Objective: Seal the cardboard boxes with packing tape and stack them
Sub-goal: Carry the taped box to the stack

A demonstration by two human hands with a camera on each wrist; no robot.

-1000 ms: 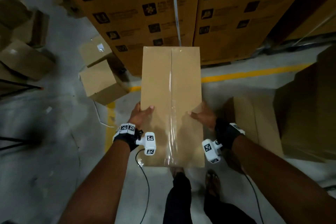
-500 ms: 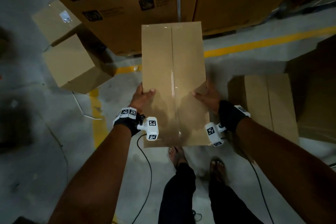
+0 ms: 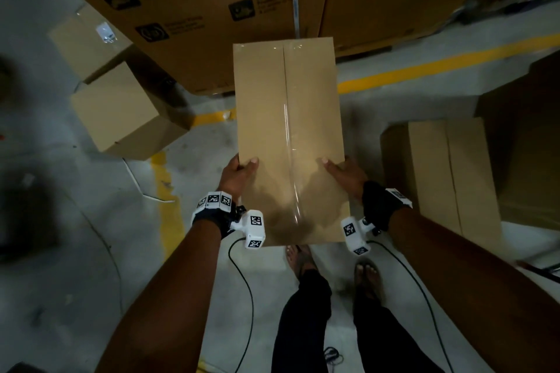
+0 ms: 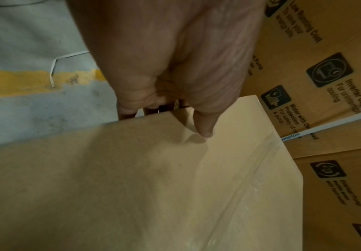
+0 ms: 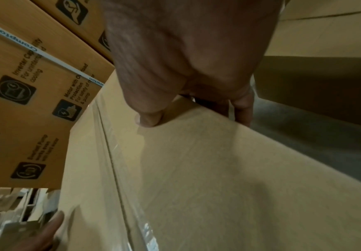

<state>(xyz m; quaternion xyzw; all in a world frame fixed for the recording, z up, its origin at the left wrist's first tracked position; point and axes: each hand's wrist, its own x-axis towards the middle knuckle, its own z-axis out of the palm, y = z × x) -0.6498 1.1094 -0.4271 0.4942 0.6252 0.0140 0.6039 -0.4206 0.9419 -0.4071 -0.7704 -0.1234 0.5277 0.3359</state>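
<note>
I carry a long plain cardboard box [image 3: 288,136] in front of me above the floor. Clear packing tape [image 3: 292,160] runs along its centre seam. My left hand [image 3: 239,171] grips the box's left edge, thumb on top and fingers curled under. My right hand [image 3: 345,171] grips the right edge the same way. In the left wrist view the left thumb [image 4: 205,125] presses on the box top [image 4: 153,186]. The right wrist view has the right thumb [image 5: 149,117] on the top [image 5: 218,178], with the taped seam [image 5: 115,169] beside it.
Large printed cartons [image 3: 212,9] stand stacked ahead. Two small plain boxes [image 3: 118,112] sit on the floor at left. Another taped box [image 3: 448,172] lies on the floor at right, next to a tall dark carton [image 3: 530,130]. Yellow floor lines [image 3: 439,66] cross the concrete.
The held box and both hands keep the same grip. The view has tilted down and shifted, so the small boxes at left and the floor box at right appear nearer.
</note>
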